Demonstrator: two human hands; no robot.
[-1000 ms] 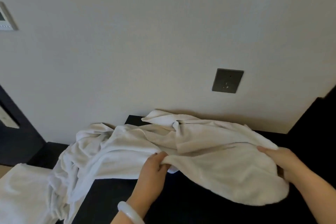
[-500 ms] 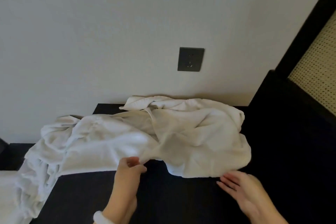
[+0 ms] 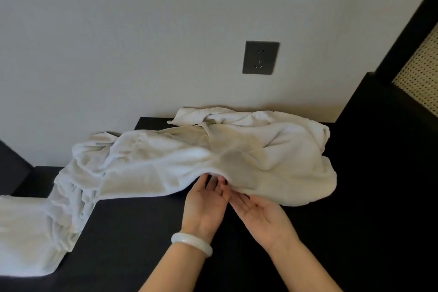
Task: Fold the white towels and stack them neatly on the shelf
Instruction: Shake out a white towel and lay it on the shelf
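Observation:
A large crumpled white towel (image 3: 166,163) sprawls across the black shelf top (image 3: 132,232); its left part hangs off the left edge. More white towel is bunched at the back by the wall (image 3: 213,115); I cannot tell whether it is a separate one. My left hand (image 3: 203,204), with a white bangle on the wrist, and my right hand (image 3: 258,213), palm up, meet at the towel's near edge. Both sets of fingers lie fairly straight, with the tips slipped under the cloth.
A dark wall socket (image 3: 260,57) sits on the pale wall above the towel. At the right stands a black frame (image 3: 384,106) with a woven cane panel (image 3: 422,71). A lower dark ledge (image 3: 35,180) lies at the left.
My left hand has released its pinch on the towel's edge. My right hand has moved left from the bare surface to join it under the near edge.

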